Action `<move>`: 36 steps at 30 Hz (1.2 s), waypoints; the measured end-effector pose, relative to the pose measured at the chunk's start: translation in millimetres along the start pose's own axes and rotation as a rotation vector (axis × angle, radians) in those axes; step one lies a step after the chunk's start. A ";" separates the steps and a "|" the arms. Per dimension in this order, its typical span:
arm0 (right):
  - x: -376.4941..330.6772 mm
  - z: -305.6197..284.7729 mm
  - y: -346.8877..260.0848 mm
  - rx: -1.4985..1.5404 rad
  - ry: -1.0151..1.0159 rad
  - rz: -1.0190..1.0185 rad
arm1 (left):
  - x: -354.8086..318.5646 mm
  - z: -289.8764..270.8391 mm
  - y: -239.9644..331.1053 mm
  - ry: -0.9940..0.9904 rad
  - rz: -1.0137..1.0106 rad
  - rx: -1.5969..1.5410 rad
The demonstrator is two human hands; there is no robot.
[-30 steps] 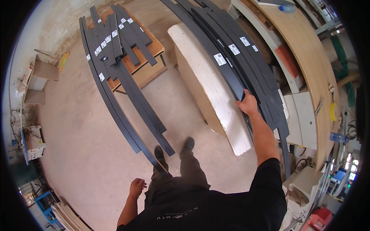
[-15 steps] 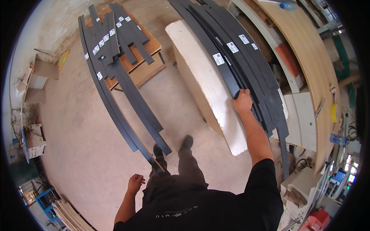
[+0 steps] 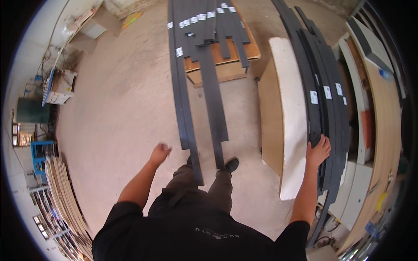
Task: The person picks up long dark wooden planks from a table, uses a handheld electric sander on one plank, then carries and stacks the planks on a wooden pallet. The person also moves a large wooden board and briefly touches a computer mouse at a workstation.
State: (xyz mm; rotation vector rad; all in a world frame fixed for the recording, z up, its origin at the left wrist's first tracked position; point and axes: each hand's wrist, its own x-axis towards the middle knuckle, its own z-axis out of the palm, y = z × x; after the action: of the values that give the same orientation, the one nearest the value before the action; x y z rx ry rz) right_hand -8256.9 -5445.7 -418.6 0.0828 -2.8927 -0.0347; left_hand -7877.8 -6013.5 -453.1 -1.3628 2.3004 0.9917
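Note:
My right hand lies over a stack of long dark grey boards on the right. Its thumb and fingers are bent round the edge of one dark board with a white label. My left hand is raised over the floor, left of my legs; its fingers are loosely curled, a little blurred, with nothing seen in them. More long dark boards with white labels lie ahead, their near ends reaching back toward my legs.
A wooden base with an orange-brown top bears the boards ahead. Beside the right stack stands a long white-topped bench. Thin wooden strips lean at the lower left. A light wooden worktop runs along the far right.
The view has swung left, so both board stacks sit further right. My left hand has come up and forward. The right hand stays on the right stack.

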 end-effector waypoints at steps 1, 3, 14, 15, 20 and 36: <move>-10.8 -0.7 -8.0 0.074 0.053 -0.102 | 22.7 3.0 9.8 0.041 0.012 -0.202; -40.7 -4.4 -30.9 0.163 0.046 -0.183 | 82.8 3.0 45.2 0.112 0.031 -0.346; -213.7 -33.8 -375.9 0.834 -0.524 -0.300 | 264.8 38.1 115.1 -0.136 -0.020 -1.030; -220.9 -31.3 -406.8 0.817 -0.519 -0.254 | 266.0 42.8 111.1 -0.149 -0.019 -1.008; -223.0 -14.9 -496.9 0.601 -0.622 -0.043 | 269.1 43.6 113.7 -0.181 -0.036 -0.971; -262.4 -102.4 -475.4 0.495 -0.667 0.041 | 332.4 -59.5 135.1 -0.835 0.075 -1.476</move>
State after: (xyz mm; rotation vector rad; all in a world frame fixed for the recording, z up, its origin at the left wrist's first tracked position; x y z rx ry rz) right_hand -7952.4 -5906.4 -398.0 0.1180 -3.4806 0.8091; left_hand -8157.4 -6229.5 -539.2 -0.7621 0.7979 2.7906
